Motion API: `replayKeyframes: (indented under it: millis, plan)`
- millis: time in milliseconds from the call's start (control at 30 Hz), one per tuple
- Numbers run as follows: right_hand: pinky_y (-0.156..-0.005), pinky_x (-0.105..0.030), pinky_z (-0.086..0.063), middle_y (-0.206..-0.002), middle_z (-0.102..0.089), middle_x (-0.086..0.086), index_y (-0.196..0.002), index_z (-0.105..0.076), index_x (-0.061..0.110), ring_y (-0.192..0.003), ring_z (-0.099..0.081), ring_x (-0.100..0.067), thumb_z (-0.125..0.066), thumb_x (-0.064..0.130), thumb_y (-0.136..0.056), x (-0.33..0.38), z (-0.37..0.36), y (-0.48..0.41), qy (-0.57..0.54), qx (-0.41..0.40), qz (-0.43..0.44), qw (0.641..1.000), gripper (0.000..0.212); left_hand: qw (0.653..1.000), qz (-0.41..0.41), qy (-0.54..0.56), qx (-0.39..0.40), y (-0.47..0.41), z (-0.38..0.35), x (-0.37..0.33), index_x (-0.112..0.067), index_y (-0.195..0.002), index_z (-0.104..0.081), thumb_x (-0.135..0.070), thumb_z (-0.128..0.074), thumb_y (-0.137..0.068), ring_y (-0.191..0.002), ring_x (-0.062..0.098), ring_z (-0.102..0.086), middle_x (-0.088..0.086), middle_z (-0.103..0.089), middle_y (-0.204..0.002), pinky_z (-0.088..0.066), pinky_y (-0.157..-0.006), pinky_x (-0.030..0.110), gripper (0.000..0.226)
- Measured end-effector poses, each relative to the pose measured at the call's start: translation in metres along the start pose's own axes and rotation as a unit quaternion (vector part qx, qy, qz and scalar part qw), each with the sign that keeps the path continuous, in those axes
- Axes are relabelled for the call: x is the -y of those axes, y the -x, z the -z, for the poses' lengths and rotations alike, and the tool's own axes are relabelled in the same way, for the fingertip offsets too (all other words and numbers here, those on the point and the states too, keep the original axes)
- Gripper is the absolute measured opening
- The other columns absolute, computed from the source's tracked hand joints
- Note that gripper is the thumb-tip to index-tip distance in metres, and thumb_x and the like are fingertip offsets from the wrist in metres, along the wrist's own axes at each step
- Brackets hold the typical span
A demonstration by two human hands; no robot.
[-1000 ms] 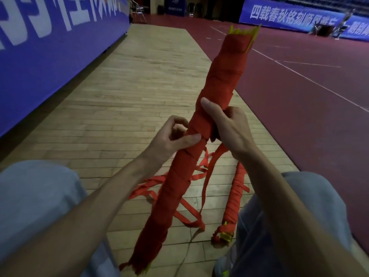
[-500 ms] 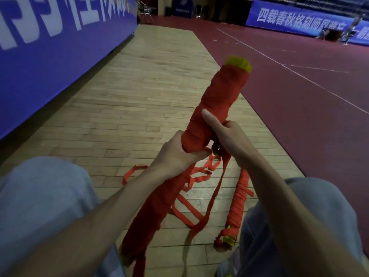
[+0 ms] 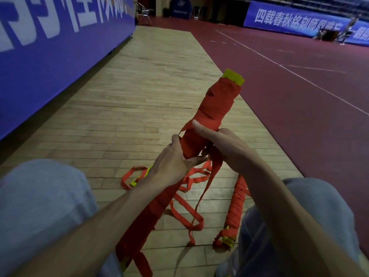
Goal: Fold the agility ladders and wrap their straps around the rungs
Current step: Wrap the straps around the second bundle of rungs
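Red webbing already covers most of the ladder bundle [image 3: 217, 108], which the person holds slanting up over the wooden floor [image 3: 139, 96], with the yellow rung ends [image 3: 234, 76] poking out at the top. The left hand [image 3: 173, 158] is curled round the bundle's middle. The right hand [image 3: 225, 144] grips it from the other side, thumb laid straight along the wraps.

A second bundle [image 3: 237, 202] lies finished on the floor beside the right knee. What remains, I'd judge, is the loose strap [image 3: 211, 176] hanging from under the right hand and trailing into loops [image 3: 131, 176] on the boards, so several turns are left.

Compared with half a second ago, the bundle sits at much the same tilt. The left hand has shifted round its far side, and a fresh band of strap now rises towards the right thumb.
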State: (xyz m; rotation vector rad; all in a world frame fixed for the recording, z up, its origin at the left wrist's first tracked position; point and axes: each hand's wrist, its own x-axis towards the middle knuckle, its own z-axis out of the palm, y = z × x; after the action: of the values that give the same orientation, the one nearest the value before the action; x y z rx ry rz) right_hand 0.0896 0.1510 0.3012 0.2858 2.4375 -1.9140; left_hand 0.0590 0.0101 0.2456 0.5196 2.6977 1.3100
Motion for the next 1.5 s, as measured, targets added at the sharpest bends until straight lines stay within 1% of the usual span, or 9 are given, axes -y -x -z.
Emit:
replayKeyframes:
  millis: [133,267,400,533,667,867,1100,1233,1500]
  plan:
    - [-0.057,-0.026,-0.053,-0.089,-0.073,-0.006,-0.103,-0.070,0.010,-0.064,-0.070,-0.013,-0.048,0.080,-0.079,0.000,0.003,-0.003,0.001,-0.023,-0.069,0.997,0.077,1.000,0.015,-0.025,0.000,0.001,-0.005,0.004,-0.015,-0.125,-0.035,-0.061,-0.071,-0.077,-0.084,0.015,-0.061,0.002,-0.060,-0.103,-0.042,-0.057,0.023,0.076]
    - [-0.058,-0.029,-0.054,-0.082,-0.071,-0.007,-0.088,-0.068,0.012,-0.063,-0.068,-0.019,-0.055,0.073,-0.082,-0.005,-0.005,-0.002,-0.014,-0.104,-0.078,0.991,0.063,0.992,-0.039,-0.119,0.025,0.008,-0.015,0.003,-0.009,-0.137,-0.023,-0.037,-0.074,-0.084,-0.095,0.022,-0.061,0.010,-0.048,-0.127,-0.047,-0.066,0.027,0.079]
    - [-0.046,-0.026,-0.049,-0.063,-0.067,-0.005,-0.074,-0.068,0.009,-0.048,-0.063,-0.018,-0.070,0.062,-0.078,-0.001,-0.004,-0.003,-0.014,-0.180,-0.034,0.983,0.053,0.990,-0.076,-0.119,0.023,0.014,-0.011,-0.005,-0.010,-0.136,-0.022,-0.040,-0.074,-0.083,-0.097,0.023,-0.062,0.008,-0.044,-0.130,-0.050,-0.072,0.031,0.079]
    - [-0.044,-0.029,-0.043,-0.049,-0.056,0.004,-0.062,-0.062,0.015,-0.043,-0.054,-0.014,-0.073,0.056,-0.077,0.009,0.002,-0.006,-0.048,-0.227,0.048,0.971,0.045,0.990,-0.104,0.085,0.034,0.017,0.002,-0.016,-0.020,-0.123,-0.036,-0.036,-0.083,-0.074,-0.087,0.010,-0.068,-0.002,-0.062,-0.110,-0.058,-0.077,0.030,0.070]
    - [-0.064,-0.035,-0.056,-0.062,-0.065,0.003,-0.065,-0.067,0.019,-0.061,-0.065,-0.016,-0.071,0.049,-0.080,0.022,0.006,0.001,-0.158,-0.227,0.124,0.953,0.034,0.952,-0.101,0.280,0.072,0.016,0.013,-0.022,-0.021,-0.120,-0.053,-0.027,-0.096,-0.053,-0.089,0.015,-0.070,0.003,-0.067,-0.104,-0.060,-0.078,0.034,0.079]
    - [-0.059,-0.030,-0.057,-0.071,-0.070,-0.001,-0.079,-0.071,0.016,-0.064,-0.069,-0.016,-0.065,0.050,-0.080,0.026,0.008,0.007,-0.181,-0.149,0.119,0.965,0.034,0.854,0.058,0.415,0.308,0.025,0.007,-0.021,-0.010,-0.107,-0.062,-0.022,-0.071,-0.078,-0.082,0.030,-0.067,0.016,-0.069,-0.096,-0.057,-0.070,0.036,0.033]
    - [-0.044,-0.019,-0.042,-0.066,-0.066,-0.004,-0.079,-0.071,0.006,-0.048,-0.056,-0.011,-0.054,0.063,-0.089,0.019,0.020,0.004,0.066,-0.048,0.052,0.995,0.059,0.920,0.106,0.345,0.150,0.022,-0.006,-0.015,-0.017,-0.076,-0.064,-0.008,-0.071,-0.084,-0.056,0.016,-0.063,0.003,-0.066,-0.065,-0.053,-0.061,0.032,0.014]
    - [-0.043,-0.022,-0.044,-0.055,-0.062,0.001,-0.076,-0.069,0.004,-0.046,-0.054,-0.013,-0.055,0.069,-0.084,0.013,0.022,-0.002,0.153,-0.044,-0.001,0.987,0.066,0.976,0.093,0.182,0.069,0.007,-0.003,0.004,-0.027,-0.083,-0.066,-0.030,-0.082,-0.073,-0.071,0.015,-0.068,-0.007,-0.071,-0.074,-0.055,-0.075,0.037,0.019]
    - [-0.047,-0.016,-0.040,-0.062,-0.064,0.008,-0.097,-0.072,0.008,-0.049,-0.049,-0.001,-0.079,0.046,-0.058,0.011,0.040,0.003,0.171,0.055,0.014,0.984,0.055,0.966,0.115,0.218,0.072,0.001,0.003,0.011,-0.014,-0.091,-0.069,-0.027,-0.079,-0.066,-0.066,0.018,-0.064,-0.001,-0.067,-0.072,-0.053,-0.067,0.035,0.030]
